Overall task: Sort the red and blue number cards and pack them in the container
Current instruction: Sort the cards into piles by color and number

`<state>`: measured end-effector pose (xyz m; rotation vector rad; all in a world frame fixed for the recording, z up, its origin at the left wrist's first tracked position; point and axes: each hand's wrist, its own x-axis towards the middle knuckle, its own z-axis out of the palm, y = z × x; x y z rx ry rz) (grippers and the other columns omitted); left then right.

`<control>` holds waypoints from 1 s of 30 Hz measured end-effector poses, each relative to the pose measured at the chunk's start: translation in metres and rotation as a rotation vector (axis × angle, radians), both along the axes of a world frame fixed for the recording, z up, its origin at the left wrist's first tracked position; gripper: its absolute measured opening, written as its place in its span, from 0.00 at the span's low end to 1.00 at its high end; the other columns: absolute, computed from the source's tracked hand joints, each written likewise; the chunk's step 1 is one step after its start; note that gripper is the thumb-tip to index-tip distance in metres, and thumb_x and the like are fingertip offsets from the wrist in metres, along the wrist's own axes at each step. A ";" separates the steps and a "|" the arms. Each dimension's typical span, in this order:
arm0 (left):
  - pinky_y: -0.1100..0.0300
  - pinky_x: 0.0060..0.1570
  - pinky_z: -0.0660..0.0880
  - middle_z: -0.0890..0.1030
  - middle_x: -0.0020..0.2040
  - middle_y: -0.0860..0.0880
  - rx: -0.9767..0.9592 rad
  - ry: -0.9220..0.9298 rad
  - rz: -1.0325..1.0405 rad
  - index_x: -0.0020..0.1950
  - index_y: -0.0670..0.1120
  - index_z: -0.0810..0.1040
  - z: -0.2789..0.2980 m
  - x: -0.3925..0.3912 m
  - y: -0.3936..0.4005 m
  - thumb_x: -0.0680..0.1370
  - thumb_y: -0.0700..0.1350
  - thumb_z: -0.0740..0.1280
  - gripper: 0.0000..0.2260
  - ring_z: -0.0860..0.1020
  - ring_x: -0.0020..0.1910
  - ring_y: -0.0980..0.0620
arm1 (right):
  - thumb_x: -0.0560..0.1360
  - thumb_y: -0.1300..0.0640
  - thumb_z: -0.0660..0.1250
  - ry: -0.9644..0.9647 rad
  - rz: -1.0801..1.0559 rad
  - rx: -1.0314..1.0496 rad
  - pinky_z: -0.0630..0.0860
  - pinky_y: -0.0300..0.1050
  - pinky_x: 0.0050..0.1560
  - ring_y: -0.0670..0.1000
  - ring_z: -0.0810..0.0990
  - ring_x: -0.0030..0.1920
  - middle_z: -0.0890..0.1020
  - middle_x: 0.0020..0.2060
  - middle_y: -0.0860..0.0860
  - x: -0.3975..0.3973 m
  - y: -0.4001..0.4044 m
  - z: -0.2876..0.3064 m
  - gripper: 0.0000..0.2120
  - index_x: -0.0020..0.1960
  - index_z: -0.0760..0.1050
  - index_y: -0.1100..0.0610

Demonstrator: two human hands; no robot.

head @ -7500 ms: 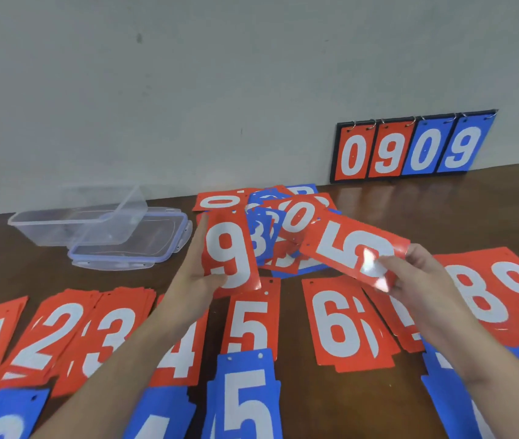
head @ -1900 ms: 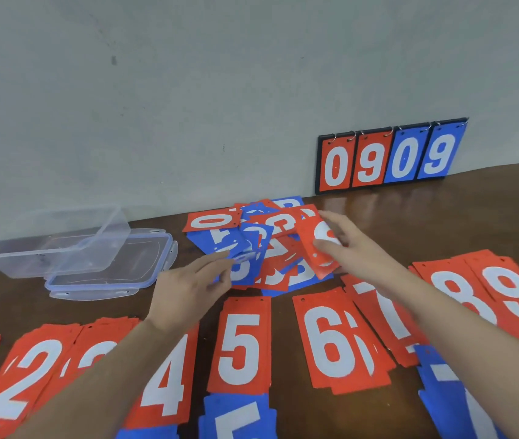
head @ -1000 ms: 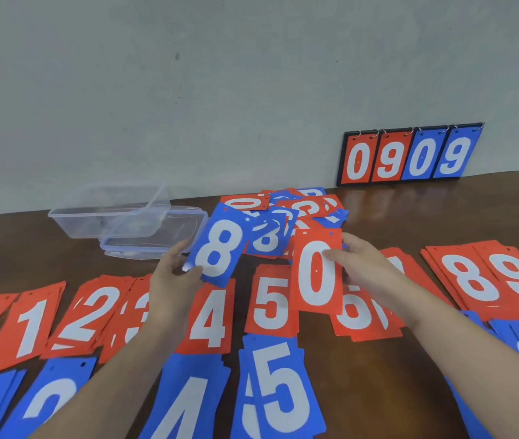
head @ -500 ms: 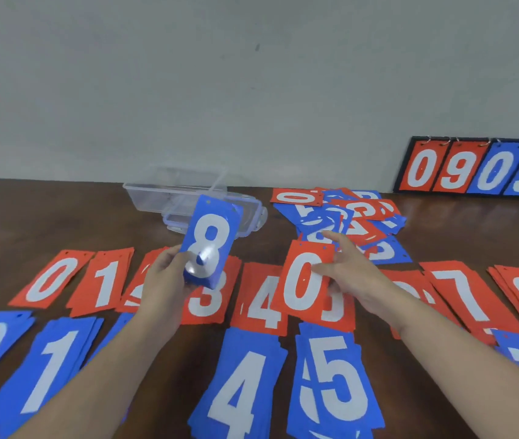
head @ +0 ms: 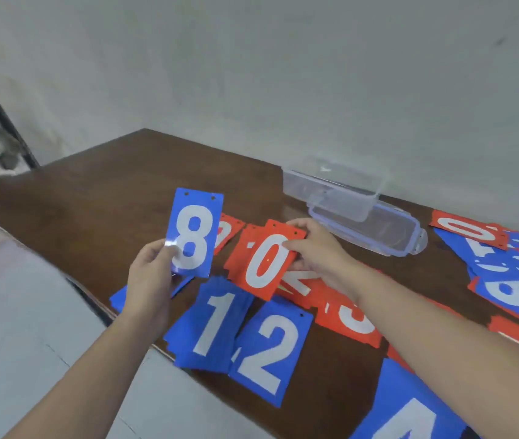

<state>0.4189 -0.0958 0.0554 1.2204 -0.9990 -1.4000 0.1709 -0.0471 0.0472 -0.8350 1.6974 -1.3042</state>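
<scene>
Over the wooden table (head: 93,198), my left hand (head: 150,274) pinches the blue 8 card (head: 193,236); my right hand (head: 318,251) grips the red 0 card (head: 266,261), seemingly above red piles.

The card (head: 194,237) in the left hand (head: 149,280) is blue with a white 8. The card (head: 267,264) under the right hand (head: 318,255) is red-orange with a white 0. Nearer lie blue cards with a white 1 (head: 212,331), a white 2 (head: 272,353) and a white 4 (head: 410,413). A mixed heap (head: 511,280) at the right is red and blue with white digits. The worktop (head: 93,201) is dark brown wood grain. The container (head: 334,188) is clear plastic, its lid (head: 375,231) clear with a bluish rim. The wall (head: 283,74) is pale grey, the floor (head: 30,312) glossy light grey tile
</scene>
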 end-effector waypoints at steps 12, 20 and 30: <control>0.55 0.42 0.81 0.86 0.45 0.51 -0.020 -0.157 0.020 0.56 0.46 0.73 -0.016 0.061 -0.039 0.79 0.38 0.67 0.09 0.85 0.43 0.54 | 0.73 0.58 0.66 0.680 0.122 0.122 0.72 0.47 0.46 0.53 0.76 0.50 0.78 0.47 0.47 0.067 -0.153 -0.020 0.12 0.55 0.70 0.51; 0.54 0.45 0.83 0.84 0.57 0.55 -0.065 -0.153 -0.211 0.66 0.55 0.70 -0.012 0.038 -0.040 0.78 0.35 0.69 0.22 0.84 0.54 0.53 | 0.73 0.51 0.69 0.865 0.108 0.089 0.66 0.50 0.60 0.53 0.70 0.61 0.77 0.56 0.46 0.038 -0.126 -0.024 0.19 0.62 0.70 0.46; 0.52 0.52 0.78 0.85 0.52 0.50 -0.071 -0.137 -0.466 0.55 0.54 0.78 0.000 -0.112 0.004 0.81 0.39 0.60 0.12 0.83 0.51 0.49 | 0.76 0.60 0.68 0.716 -0.131 0.052 0.70 0.32 0.49 0.43 0.76 0.44 0.78 0.44 0.42 -0.097 0.059 0.018 0.09 0.53 0.74 0.49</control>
